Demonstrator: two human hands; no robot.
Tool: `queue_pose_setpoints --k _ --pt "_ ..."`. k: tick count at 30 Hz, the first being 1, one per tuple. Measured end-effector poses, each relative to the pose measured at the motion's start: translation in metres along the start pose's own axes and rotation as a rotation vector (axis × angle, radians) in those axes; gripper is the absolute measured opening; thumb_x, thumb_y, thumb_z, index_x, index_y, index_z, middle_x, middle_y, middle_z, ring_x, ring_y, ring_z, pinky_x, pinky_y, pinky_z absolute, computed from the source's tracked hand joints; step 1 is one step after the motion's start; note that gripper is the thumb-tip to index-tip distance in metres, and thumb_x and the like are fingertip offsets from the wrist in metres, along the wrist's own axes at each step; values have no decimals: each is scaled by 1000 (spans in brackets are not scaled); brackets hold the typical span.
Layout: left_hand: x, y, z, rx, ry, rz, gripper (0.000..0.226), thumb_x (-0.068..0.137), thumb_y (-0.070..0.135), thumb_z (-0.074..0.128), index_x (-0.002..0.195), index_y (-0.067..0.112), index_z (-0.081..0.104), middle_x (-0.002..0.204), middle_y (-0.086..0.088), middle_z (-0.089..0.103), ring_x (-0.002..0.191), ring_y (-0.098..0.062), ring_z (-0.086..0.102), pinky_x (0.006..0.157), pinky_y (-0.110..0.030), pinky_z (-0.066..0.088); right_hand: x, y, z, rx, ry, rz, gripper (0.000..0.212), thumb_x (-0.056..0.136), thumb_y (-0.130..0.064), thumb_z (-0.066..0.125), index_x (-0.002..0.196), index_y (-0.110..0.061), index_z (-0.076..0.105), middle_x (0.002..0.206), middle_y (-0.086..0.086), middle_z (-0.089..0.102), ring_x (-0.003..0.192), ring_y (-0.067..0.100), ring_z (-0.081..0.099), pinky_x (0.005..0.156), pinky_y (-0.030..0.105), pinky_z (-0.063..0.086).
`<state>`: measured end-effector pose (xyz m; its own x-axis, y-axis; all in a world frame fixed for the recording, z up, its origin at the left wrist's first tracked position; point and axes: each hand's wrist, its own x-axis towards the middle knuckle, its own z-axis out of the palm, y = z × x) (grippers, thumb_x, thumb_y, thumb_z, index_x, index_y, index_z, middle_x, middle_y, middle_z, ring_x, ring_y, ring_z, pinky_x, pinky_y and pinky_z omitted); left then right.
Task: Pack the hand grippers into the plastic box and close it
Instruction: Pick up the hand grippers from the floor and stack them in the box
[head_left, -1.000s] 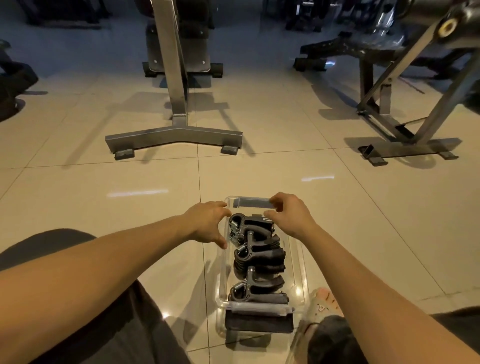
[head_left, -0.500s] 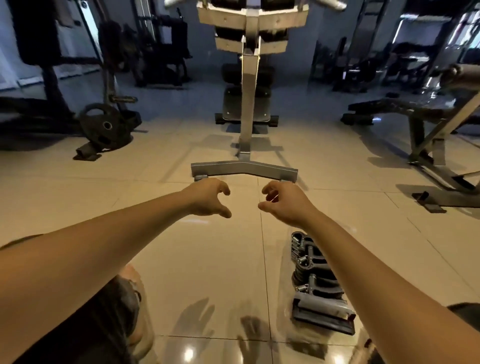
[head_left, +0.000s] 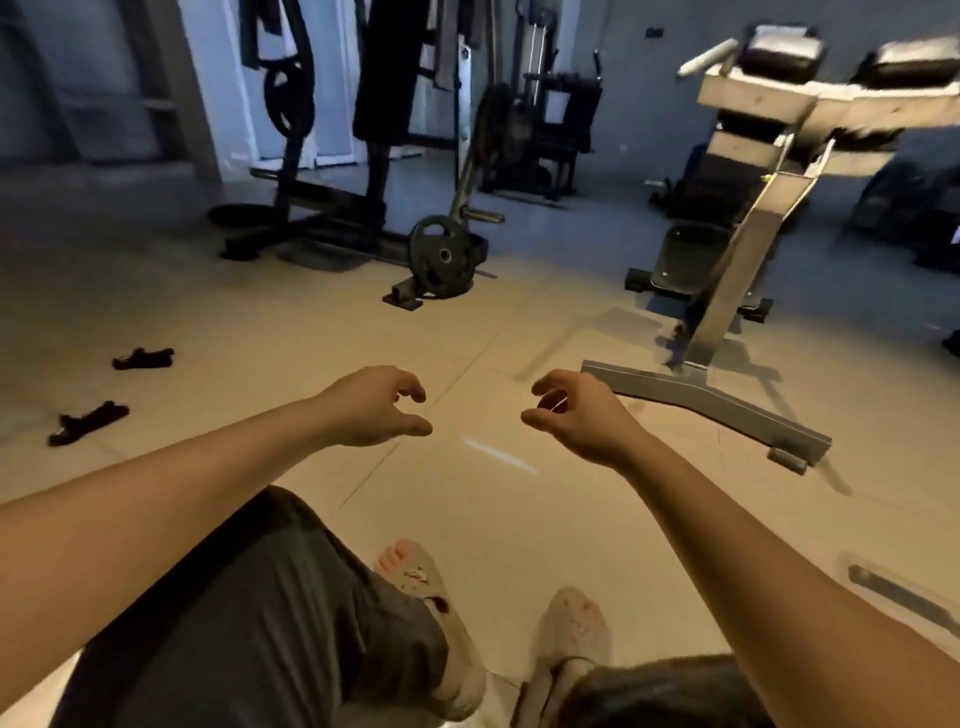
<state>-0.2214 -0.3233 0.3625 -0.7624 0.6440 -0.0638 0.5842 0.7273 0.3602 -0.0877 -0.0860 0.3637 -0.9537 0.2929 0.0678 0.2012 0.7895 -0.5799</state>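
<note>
My left hand and my right hand hover side by side above the tiled floor, fingers curled and apart, with nothing in them. Only a corner of the clear plastic box, with its dark latch strip, shows at the lower right edge, behind my right forearm. Its contents are out of view. Two small dark objects lie on the floor far to the left, too blurred to identify.
The grey base of a bench frame lies just right of my right hand. A weight plate leans on a rack further back. My knees and both feet in pale slippers are below my hands.
Both hands have come off the box and now hang in the air. The view has swung up and left, so the box has slid from the centre to the lower right edge.
</note>
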Motion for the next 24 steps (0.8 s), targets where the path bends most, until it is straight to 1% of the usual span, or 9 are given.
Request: queue_pose_setpoints --k 5,10,13,15,19,24 --pt "-12 -67 -44 48 43 -79 59 87 48 72 139 24 55 141 1 56 122 -17 56 98 -33 50 59 -77 59 82 -21 -62 44 91 -32 72 129 -13 61 116 5 68 99 18 65 92 40 57" --pt "-9 -144 -100 69 96 -170 61 85 49 74 138 24 55 140 0 56 122 -19 56 100 -37 50 126 -163 116 141 -80 -175 45 91 -32 73 131 -14 60 117 4 67 98 18 65 89 36 57" --pt "0 -194 -129 63 127 -231 63 85 49 75 138 21 57 139 -3 57 122 -21 57 100 -37 50 176 -204 148 125 -130 -239 44 91 -30 73 129 -14 61 119 6 67 98 18 65 87 34 57" --pt "8 -229 -144 73 150 -278 63 84 50 76 137 21 57 139 -2 58 121 -21 58 98 -36 51 212 -228 170 97 -174 -275 44 90 -31 74 129 -14 61 121 7 66 100 19 65 90 37 58" --pt "20 -301 -170 73 188 -406 62 82 51 77 133 20 59 134 0 61 117 -20 61 98 -38 52 281 -283 214 35 -266 -363 46 90 -33 73 129 -12 61 123 10 66 105 23 66 94 43 56" --pt "20 -401 -191 36 240 -581 61 82 47 78 134 21 60 134 1 60 119 -21 59 99 -39 51 359 -360 275 9 -359 -477 47 91 -31 73 131 -11 59 126 11 65 110 25 64 95 39 54"
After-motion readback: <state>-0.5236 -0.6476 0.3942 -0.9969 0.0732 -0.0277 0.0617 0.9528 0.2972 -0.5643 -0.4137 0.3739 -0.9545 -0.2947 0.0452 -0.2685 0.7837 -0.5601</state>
